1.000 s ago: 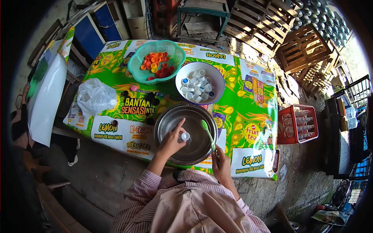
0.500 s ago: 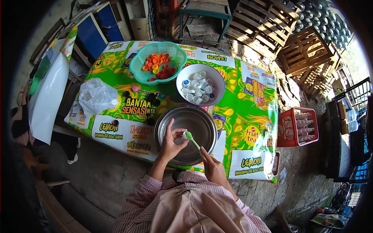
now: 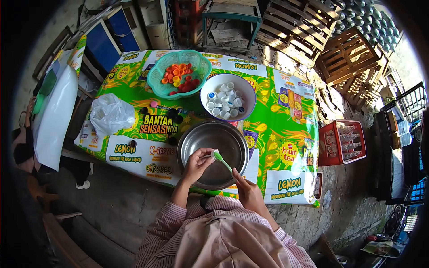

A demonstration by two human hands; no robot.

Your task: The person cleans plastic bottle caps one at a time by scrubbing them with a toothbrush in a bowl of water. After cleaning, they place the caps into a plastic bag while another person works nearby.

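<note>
Over a round metal basin [image 3: 232, 136], my left hand [image 3: 197, 166] is closed, pinching a small white bottle cap [image 3: 214, 153]. My right hand [image 3: 248, 191] wraps round the end of a pale green toothbrush [image 3: 226, 164]. The brush head meets the cap at its open side; its bristles are hidden. Just beyond the basin stands a white enamel bowl [image 3: 251, 112] holding several white caps [image 3: 225, 100]. Farther back, a teal plastic basket [image 3: 155, 85] contains orange, yellow and red caps [image 3: 178, 75].
Several black caps [image 3: 178, 119] and a pink one [image 3: 153, 104] lie loose on the patterned tablecloth [image 3: 268, 134]. A clear plastic bag [image 3: 111, 114] rests at the left. Right of the table is a red crate [image 3: 328, 144]. Wooden pallets [image 3: 351, 56] lean behind. Another person's foot [image 3: 83, 184] shows at left.
The fingers of my left hand have curled in closer round the cap, and the cap has turned slightly. The toothbrush stays against it. The whole view has shifted a little.
</note>
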